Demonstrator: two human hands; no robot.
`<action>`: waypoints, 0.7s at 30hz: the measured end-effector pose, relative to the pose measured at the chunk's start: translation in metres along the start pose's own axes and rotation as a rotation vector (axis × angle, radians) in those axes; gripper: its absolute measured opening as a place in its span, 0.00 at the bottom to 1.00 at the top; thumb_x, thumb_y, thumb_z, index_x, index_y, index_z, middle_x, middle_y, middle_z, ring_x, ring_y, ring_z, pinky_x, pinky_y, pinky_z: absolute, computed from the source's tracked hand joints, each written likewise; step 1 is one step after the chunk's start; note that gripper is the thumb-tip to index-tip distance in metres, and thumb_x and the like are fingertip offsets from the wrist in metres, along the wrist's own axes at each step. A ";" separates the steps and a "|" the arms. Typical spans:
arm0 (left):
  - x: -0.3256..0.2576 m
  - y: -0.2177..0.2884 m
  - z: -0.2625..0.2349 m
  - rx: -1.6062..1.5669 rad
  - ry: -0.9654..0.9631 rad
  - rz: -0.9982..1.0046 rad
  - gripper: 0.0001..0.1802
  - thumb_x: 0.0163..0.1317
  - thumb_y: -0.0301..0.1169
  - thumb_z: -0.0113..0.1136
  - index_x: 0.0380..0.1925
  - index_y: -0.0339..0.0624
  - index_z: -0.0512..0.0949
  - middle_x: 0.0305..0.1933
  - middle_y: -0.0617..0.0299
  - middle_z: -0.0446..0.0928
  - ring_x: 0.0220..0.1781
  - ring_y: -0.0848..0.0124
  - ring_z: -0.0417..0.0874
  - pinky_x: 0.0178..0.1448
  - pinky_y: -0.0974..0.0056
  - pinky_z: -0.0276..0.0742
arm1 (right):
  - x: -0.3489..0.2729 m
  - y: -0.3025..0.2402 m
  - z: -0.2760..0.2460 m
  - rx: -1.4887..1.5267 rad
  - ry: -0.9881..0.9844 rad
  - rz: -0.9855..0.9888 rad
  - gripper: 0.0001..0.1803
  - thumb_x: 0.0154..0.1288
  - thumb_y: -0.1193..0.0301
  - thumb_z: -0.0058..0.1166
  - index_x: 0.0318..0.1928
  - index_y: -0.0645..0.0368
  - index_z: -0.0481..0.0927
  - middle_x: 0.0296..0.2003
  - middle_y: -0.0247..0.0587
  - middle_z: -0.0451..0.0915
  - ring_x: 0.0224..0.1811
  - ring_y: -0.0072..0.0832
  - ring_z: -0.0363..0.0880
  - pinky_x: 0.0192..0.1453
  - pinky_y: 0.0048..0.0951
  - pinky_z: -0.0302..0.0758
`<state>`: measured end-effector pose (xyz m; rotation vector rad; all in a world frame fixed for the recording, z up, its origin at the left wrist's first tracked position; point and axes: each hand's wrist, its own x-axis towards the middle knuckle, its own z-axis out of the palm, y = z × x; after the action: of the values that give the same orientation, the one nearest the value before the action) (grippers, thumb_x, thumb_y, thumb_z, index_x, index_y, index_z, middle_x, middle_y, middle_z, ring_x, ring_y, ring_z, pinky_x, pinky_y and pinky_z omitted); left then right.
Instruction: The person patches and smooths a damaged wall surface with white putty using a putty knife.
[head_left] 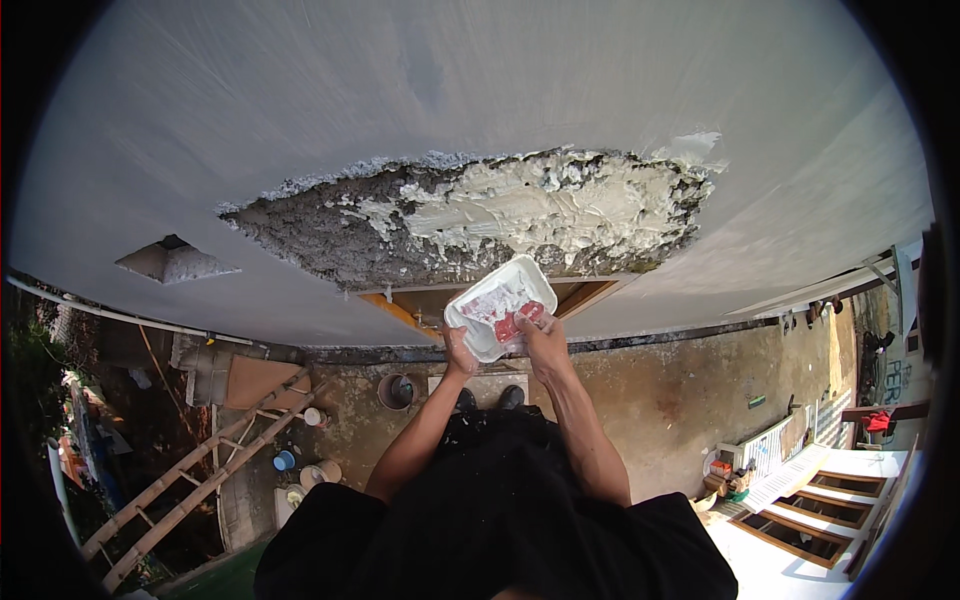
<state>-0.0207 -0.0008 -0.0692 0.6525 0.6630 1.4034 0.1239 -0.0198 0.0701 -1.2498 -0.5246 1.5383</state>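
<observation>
A shallow white tray [492, 342] is held out in front of me, tilted, with white paste smeared inside it. My left hand [459, 352] grips its left edge, fingers mostly behind the rim. In my right hand [543, 338] is a flat red scraper [508, 327], its blade low in the tray against the paste. Just beyond the tray is a rough, broken patch [330, 225] in the grey wall [560, 75]. Thick cream-white filler [540, 207] covers much of its middle and right side; bare, dark, crumbly material shows at the left.
A wooden frame [585, 297] lies directly under the patch. At lower left leans a bamboo ladder [200, 470], near a bucket [397, 392] and a blue pail [284, 460]. My shoes [512, 396] are far below, beside a pale slab. White slatted furniture [775, 445] stands at the right.
</observation>
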 end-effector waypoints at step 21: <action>-0.011 0.023 0.025 -0.110 0.236 -0.148 0.34 0.50 0.39 0.41 0.60 0.39 0.61 0.59 0.52 0.68 0.62 0.57 0.69 0.67 0.53 0.63 | -0.006 0.007 -0.008 0.002 -0.069 -0.049 0.08 0.66 0.75 0.47 0.43 0.63 0.76 0.32 0.38 0.81 0.25 0.24 0.80 0.28 0.24 0.79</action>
<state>-0.0178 -0.0108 -0.0357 0.3463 0.7978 1.3796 0.1276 -0.0295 0.0643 -1.1778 -0.5941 1.5444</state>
